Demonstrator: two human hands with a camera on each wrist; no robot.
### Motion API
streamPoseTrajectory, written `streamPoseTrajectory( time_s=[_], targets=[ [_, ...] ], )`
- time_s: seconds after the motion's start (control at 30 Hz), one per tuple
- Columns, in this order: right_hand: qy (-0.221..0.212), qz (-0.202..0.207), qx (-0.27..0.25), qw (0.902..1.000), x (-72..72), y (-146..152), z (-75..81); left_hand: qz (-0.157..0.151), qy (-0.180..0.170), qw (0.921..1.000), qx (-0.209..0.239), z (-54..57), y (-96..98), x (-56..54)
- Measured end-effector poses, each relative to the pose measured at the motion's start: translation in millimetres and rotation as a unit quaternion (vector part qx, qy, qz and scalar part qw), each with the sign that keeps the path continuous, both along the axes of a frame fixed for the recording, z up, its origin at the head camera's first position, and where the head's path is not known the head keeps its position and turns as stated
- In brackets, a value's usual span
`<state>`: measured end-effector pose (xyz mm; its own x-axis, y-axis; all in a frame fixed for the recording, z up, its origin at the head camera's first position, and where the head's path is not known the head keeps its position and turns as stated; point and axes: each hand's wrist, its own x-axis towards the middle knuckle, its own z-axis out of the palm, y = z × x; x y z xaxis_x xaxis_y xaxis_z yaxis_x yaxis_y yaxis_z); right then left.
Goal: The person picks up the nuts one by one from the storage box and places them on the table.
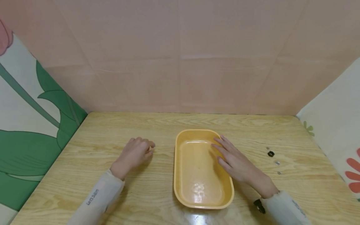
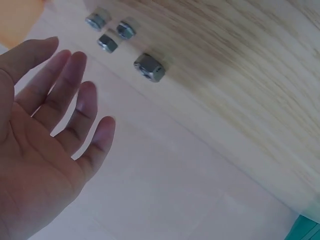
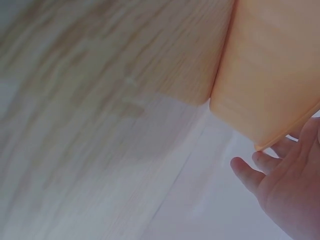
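Observation:
My left hand (image 1: 137, 153) is over the table, left of a yellow-orange plastic tray (image 1: 197, 204). Its fingers are loosely bent, with nothing in them in the left wrist view. Beyond these fingertips (image 2: 104, 127) lie several metal hex nuts, one larger nut (image 2: 149, 67) and smaller ones such as this nut (image 2: 126, 30). In the head view the left hand covers that spot. My right hand (image 1: 239, 164) reaches across the tray's right rim, its spread fingers over the inside. The right wrist view shows the fingers right at the tray rim (image 3: 280, 136).
At the right of the table (image 1: 298, 134) lie a black hex nut (image 1: 271, 153) and small metal pieces, one silvery piece (image 1: 277, 163) among them. A pink covered wall (image 1: 180, 81) stands behind the table, with printed panels at both sides.

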<state>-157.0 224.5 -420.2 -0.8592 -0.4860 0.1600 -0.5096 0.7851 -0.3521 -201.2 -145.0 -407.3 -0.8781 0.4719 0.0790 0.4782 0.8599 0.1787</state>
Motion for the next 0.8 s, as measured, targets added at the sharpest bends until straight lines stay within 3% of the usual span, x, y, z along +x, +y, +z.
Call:
streamPoseTrajectory(
  time_s=[0.8],
  targets=[
    [-0.011,-0.024,-0.015,0.9995,-3.8,9.5,4.5,-0.009,0.048,0.9986,0.022,8.4,25.5,2.8]
  ],
)
